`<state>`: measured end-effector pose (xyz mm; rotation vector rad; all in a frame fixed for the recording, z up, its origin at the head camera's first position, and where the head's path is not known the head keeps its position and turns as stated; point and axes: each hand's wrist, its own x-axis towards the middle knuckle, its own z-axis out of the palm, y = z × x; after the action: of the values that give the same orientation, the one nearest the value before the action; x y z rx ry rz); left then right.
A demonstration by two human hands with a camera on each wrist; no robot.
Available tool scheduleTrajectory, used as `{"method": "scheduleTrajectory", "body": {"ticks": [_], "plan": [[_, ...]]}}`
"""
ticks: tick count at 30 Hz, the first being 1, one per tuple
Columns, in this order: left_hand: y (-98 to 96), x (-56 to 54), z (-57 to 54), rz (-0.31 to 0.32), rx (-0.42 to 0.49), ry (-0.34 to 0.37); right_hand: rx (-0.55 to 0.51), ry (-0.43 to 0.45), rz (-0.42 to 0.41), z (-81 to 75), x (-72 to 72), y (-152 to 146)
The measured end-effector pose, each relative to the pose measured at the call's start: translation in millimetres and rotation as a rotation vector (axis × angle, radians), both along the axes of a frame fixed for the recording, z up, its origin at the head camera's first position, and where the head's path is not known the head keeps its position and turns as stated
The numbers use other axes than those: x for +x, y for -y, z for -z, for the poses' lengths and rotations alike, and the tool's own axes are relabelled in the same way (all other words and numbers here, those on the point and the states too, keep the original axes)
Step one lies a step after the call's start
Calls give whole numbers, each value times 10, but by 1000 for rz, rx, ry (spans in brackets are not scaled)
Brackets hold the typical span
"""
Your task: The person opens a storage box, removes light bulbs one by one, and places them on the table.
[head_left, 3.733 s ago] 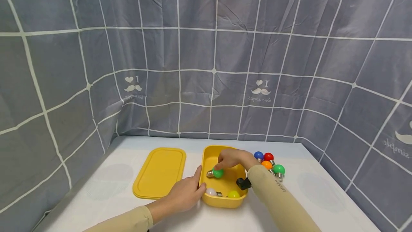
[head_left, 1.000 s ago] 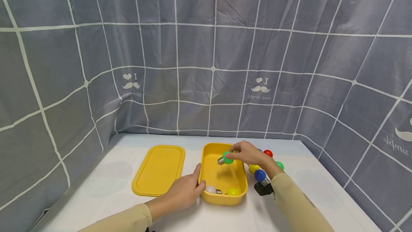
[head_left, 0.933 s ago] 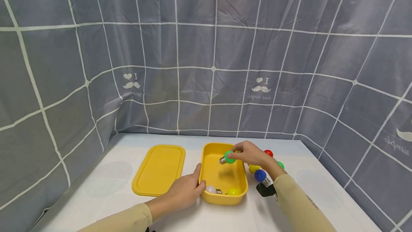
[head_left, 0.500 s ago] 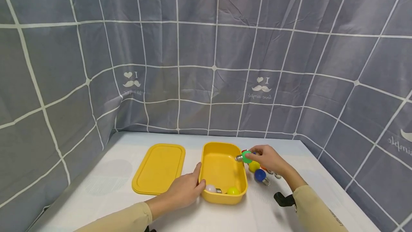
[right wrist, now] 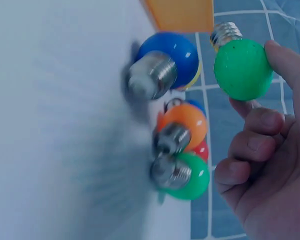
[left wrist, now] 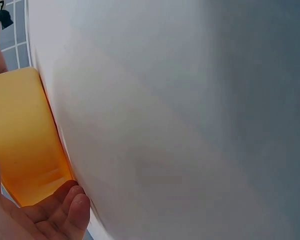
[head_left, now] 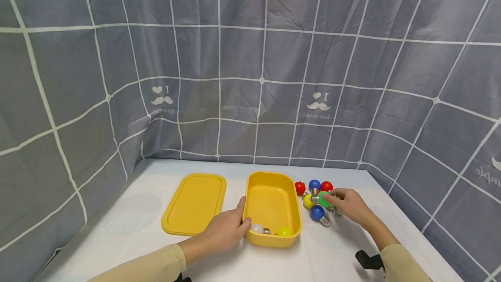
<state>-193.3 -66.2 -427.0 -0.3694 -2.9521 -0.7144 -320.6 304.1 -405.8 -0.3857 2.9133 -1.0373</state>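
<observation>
My right hand (head_left: 351, 206) pinches a green light bulb (head_left: 324, 198) between thumb and fingertips, its metal base pointing left. In the right wrist view this green bulb is held off the table, with the other fingers curled loosely below it. My left hand (head_left: 224, 230) rests against the left side of the yellow box (head_left: 272, 242), index finger straight along the wall. Inside the box, near its front, lie a white bulb (head_left: 256, 228) and a yellow bulb (head_left: 284, 231).
Right of the box lie several bulbs: red (head_left: 300, 188), blue (head_left: 315, 184), another red (head_left: 326, 186), yellow (head_left: 308, 202) and a nearer blue (head_left: 317, 213). An orange bulb (right wrist: 185, 122) and another green bulb (right wrist: 192, 177) show in the right wrist view. A yellow lid (head_left: 194, 204) lies left.
My right hand has lifted the green bulb out of the box and carried it right, over the bulbs on the table. The left hand stays at the box's side.
</observation>
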Motion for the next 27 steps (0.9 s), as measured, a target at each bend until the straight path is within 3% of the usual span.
{"method": "scheduleTrajectory", "body": {"ticks": [12, 27], "plan": [[2, -8, -15, -9, 5, -9, 66, -28, 98, 115, 55, -325], [6, 6, 7, 5, 7, -10, 160, -68, 68, 287, 92, -442]]}}
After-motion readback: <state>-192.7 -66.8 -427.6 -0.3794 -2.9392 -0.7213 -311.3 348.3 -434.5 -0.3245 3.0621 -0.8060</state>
